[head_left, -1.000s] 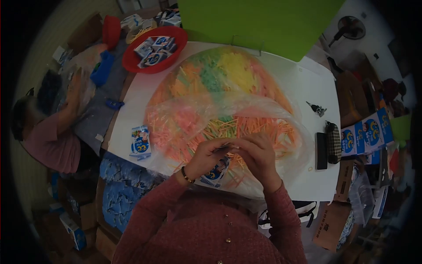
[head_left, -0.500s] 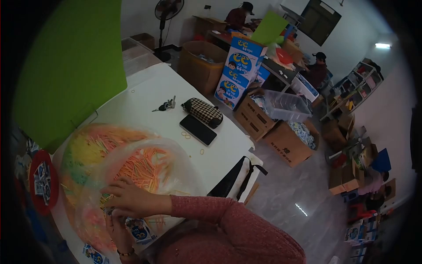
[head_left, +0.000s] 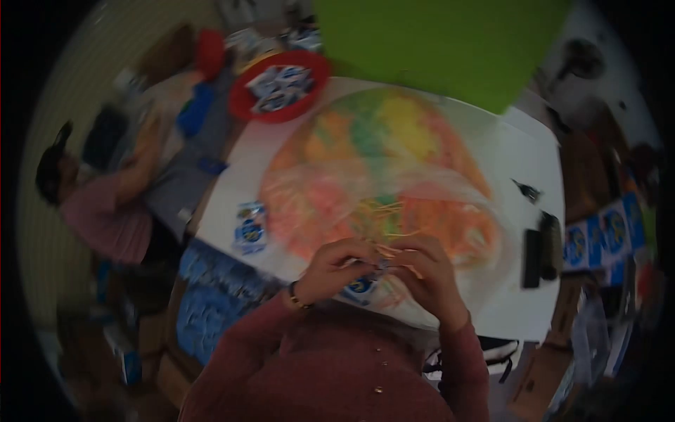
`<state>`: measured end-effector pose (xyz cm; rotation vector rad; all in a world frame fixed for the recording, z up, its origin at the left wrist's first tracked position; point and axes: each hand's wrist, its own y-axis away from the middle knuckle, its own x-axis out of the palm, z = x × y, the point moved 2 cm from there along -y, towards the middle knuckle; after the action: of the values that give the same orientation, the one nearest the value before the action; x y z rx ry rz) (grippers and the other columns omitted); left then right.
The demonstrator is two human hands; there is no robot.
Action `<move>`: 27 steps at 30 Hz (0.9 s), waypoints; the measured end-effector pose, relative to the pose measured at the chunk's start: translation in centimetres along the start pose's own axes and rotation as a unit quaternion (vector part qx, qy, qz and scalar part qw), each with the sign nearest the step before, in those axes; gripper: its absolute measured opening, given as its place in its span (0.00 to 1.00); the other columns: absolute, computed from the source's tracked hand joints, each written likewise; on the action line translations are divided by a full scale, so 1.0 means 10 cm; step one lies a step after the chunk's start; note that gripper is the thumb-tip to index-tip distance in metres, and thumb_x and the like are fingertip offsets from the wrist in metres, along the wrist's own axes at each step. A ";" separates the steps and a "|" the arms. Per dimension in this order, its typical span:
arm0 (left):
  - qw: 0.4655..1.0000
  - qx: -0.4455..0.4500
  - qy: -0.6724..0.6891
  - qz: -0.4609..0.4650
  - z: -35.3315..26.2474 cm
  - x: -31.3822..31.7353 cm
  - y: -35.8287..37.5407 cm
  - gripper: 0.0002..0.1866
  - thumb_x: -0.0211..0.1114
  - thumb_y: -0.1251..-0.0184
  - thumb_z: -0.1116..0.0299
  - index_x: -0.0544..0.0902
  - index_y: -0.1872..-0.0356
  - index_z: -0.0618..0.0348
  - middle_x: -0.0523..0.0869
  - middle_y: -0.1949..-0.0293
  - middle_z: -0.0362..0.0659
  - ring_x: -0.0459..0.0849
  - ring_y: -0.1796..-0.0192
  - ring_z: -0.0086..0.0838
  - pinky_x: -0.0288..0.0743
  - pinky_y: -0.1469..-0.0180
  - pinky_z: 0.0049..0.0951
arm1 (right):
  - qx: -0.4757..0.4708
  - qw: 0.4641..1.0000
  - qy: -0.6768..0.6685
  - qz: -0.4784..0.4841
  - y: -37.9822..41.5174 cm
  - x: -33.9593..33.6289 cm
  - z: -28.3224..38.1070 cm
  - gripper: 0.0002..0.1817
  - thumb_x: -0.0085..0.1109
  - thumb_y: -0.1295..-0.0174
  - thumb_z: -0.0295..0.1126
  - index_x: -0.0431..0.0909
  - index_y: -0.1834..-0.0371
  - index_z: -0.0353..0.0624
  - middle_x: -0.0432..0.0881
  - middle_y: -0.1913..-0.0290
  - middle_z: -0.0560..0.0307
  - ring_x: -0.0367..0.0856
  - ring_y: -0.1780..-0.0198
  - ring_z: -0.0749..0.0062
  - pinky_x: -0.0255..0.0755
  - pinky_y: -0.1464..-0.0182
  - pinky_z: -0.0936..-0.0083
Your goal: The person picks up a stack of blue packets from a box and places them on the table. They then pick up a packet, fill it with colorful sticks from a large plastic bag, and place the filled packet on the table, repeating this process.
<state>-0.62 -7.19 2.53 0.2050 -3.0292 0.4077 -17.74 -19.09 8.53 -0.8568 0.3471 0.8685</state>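
Observation:
My left hand (head_left: 339,269), with a bracelet at the wrist, is closed in a pinch over the near side of a big clear plastic bag (head_left: 485,281). Facing it, my right hand (head_left: 427,276) is closed too, and the fingertips of both nearly meet. Something small lies between them, too blurred to make out. Thin sticks (head_left: 383,209) in yellow, orange, green and pink fill the bag. Just below the fingers a blue-and-white packet (head_left: 360,288) shows, partly covered by my left hand. Another such packet (head_left: 250,228) lies left of the bag on the white table (head_left: 524,309).
A red basin (head_left: 242,105) of packets stands at the table's far left, beside a green panel (head_left: 436,42). A dark phone (head_left: 531,259), a pouch (head_left: 549,246) and keys (head_left: 526,190) lie on the right. Blue packets (head_left: 218,302) fill a box lower left. A co-worker (head_left: 105,211) sits leftward.
My view has swung left, from the room on the right to the table before me. My hands, overlapping earlier, now appear side by side with fingertips close together.

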 end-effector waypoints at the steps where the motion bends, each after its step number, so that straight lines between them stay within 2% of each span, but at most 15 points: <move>1: 1.000 -0.006 0.018 -0.019 -0.01 -0.02 0.10 0.10 0.63 0.34 0.83 0.80 0.53 0.63 0.83 0.55 0.43 0.84 0.50 0.28 0.78 0.47 0.27 | 0.041 0.999 -0.019 -0.007 0.03 0.04 0.05 0.16 0.70 0.49 0.24 0.81 0.56 0.42 0.81 0.50 0.52 0.79 0.48 0.55 0.71 0.46 0.64; 4: 0.979 -0.076 0.087 -0.170 -0.22 -0.20 0.38 0.12 0.58 0.32 0.85 0.79 0.50 0.64 0.83 0.59 0.42 0.83 0.55 0.26 0.78 0.52 0.26 | 0.129 0.991 -0.036 -0.032 0.22 0.06 0.01 0.13 0.63 0.44 0.21 0.80 0.54 0.39 0.81 0.47 0.48 0.79 0.43 0.55 0.70 0.40 0.63; 5: 0.977 -0.076 0.082 -0.179 -0.26 -0.31 0.43 0.12 0.58 0.32 0.85 0.79 0.50 0.64 0.83 0.59 0.42 0.83 0.55 0.26 0.78 0.52 0.26 | 0.124 0.991 -0.045 -0.027 0.26 0.04 -0.03 0.13 0.63 0.44 0.21 0.80 0.54 0.39 0.81 0.47 0.48 0.79 0.43 0.55 0.70 0.40 0.63; 7: 0.937 -0.050 0.100 -0.331 -0.33 -0.71 0.56 0.11 0.55 0.29 0.83 0.77 0.49 0.65 0.83 0.62 0.42 0.83 0.60 0.24 0.78 0.55 0.24 | 0.163 0.983 -0.023 -0.076 0.35 -0.04 -0.11 0.12 0.61 0.43 0.19 0.80 0.55 0.38 0.82 0.49 0.48 0.80 0.44 0.56 0.73 0.42 0.66; 9: 0.905 0.002 -0.008 -0.425 -0.19 -1.18 0.61 0.12 0.57 0.28 0.80 0.76 0.46 0.64 0.83 0.67 0.40 0.83 0.67 0.24 0.78 0.62 0.22 | 0.176 0.981 0.001 -0.086 0.39 -0.07 -0.16 0.11 0.59 0.41 0.18 0.80 0.55 0.38 0.82 0.50 0.48 0.80 0.46 0.57 0.72 0.42 0.66; 11: 0.876 -0.044 -0.232 -0.420 0.18 -1.76 0.75 0.15 0.60 0.31 0.77 0.76 0.45 0.62 0.83 0.63 0.42 0.83 0.61 0.31 0.77 0.57 0.28 | 0.206 0.969 -0.069 -0.119 0.48 -0.11 -0.26 0.08 0.58 0.38 0.19 0.79 0.57 0.37 0.82 0.51 0.48 0.82 0.49 0.61 0.74 0.45 0.69; 13: 0.743 -0.028 -0.567 -0.355 0.16 -1.79 0.61 0.17 0.66 0.36 0.73 0.78 0.46 0.59 0.82 0.58 0.43 0.79 0.53 0.37 0.71 0.48 0.38 | 0.230 0.958 -0.082 -0.150 0.51 -0.16 -0.24 0.07 0.57 0.37 0.19 0.79 0.56 0.37 0.82 0.51 0.48 0.82 0.51 0.64 0.74 0.47 0.72; 14: 0.755 -0.026 -0.556 -0.345 0.12 -1.71 0.55 0.17 0.66 0.36 0.73 0.78 0.46 0.59 0.82 0.58 0.43 0.79 0.53 0.37 0.71 0.48 0.38 | 0.233 0.950 -0.112 -0.176 0.50 -0.17 -0.23 0.07 0.57 0.36 0.20 0.79 0.56 0.37 0.82 0.51 0.49 0.83 0.53 0.67 0.75 0.49 0.74; 15: 0.670 -0.001 -0.658 -0.344 0.01 -1.61 0.48 0.17 0.68 0.38 0.71 0.80 0.48 0.58 0.81 0.57 0.44 0.77 0.51 0.38 0.67 0.45 0.40 | 0.224 0.941 -0.108 -0.229 0.52 -0.18 -0.22 0.05 0.56 0.34 0.20 0.77 0.56 0.36 0.82 0.55 0.54 0.81 0.59 0.74 0.74 0.54 0.79; 16: 0.572 0.027 -0.747 -0.338 -0.09 -1.48 0.40 0.17 0.70 0.41 0.69 0.81 0.51 0.57 0.80 0.55 0.45 0.75 0.48 0.39 0.62 0.42 0.43 | 0.232 0.939 -0.094 -0.237 0.61 -0.24 -0.27 0.05 0.56 0.34 0.20 0.77 0.56 0.36 0.82 0.55 0.54 0.81 0.59 0.74 0.74 0.54 0.79; 17: 0.586 0.033 -0.739 -0.331 -0.13 -1.34 0.35 0.17 0.70 0.41 0.69 0.81 0.51 0.57 0.80 0.55 0.45 0.75 0.48 0.39 0.62 0.42 0.43 | 0.244 0.929 -0.093 -0.263 0.72 -0.32 -0.33 0.04 0.56 0.33 0.21 0.76 0.57 0.36 0.81 0.58 0.57 0.79 0.61 0.77 0.73 0.56 0.81; 19: 0.685 0.062 -0.666 -0.290 -0.17 -1.00 0.32 0.13 0.72 0.42 0.63 0.82 0.58 0.54 0.80 0.57 0.43 0.75 0.50 0.37 0.60 0.45 0.41 | 0.261 0.917 -0.070 -0.293 0.90 -0.46 -0.39 0.03 0.56 0.32 0.22 0.75 0.58 0.37 0.80 0.61 0.60 0.77 0.63 0.80 0.72 0.58 0.82; 21: 0.793 0.023 -0.590 -0.148 -0.16 -0.53 0.23 0.15 0.74 0.45 0.57 0.81 0.65 0.53 0.79 0.62 0.42 0.75 0.53 0.37 0.60 0.50 0.38 | 0.314 0.882 -0.081 -0.341 0.99 -0.58 -0.50 0.02 0.56 0.31 0.23 0.74 0.59 0.37 0.77 0.65 0.64 0.74 0.65 0.85 0.70 0.60 0.85; 25: 0.852 -0.012 -0.521 -0.050 0.23 -0.08 0.18 0.18 0.76 0.49 0.54 0.77 0.71 0.52 0.77 0.69 0.39 0.74 0.60 0.37 0.60 0.54 0.38 | 0.351 0.883 0.006 -0.313 0.99 -0.69 -0.70 0.04 0.59 0.31 0.26 0.79 0.58 0.36 0.81 0.66 0.62 0.77 0.66 0.84 0.72 0.64 0.85; 27: 0.875 -0.134 -0.464 -0.031 0.34 -0.10 0.18 0.20 0.77 0.51 0.53 0.74 0.74 0.53 0.74 0.75 0.38 0.73 0.65 0.36 0.60 0.57 0.39 | 0.378 0.880 0.035 -0.284 0.95 -0.74 -0.80 0.07 0.61 0.33 0.28 0.81 0.59 0.36 0.84 0.65 0.56 0.81 0.67 0.78 0.74 0.65 0.81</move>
<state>-0.06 -6.27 -1.27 0.6373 -3.9321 -0.2094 -29.30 -25.82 2.97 -0.2186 0.4259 0.1067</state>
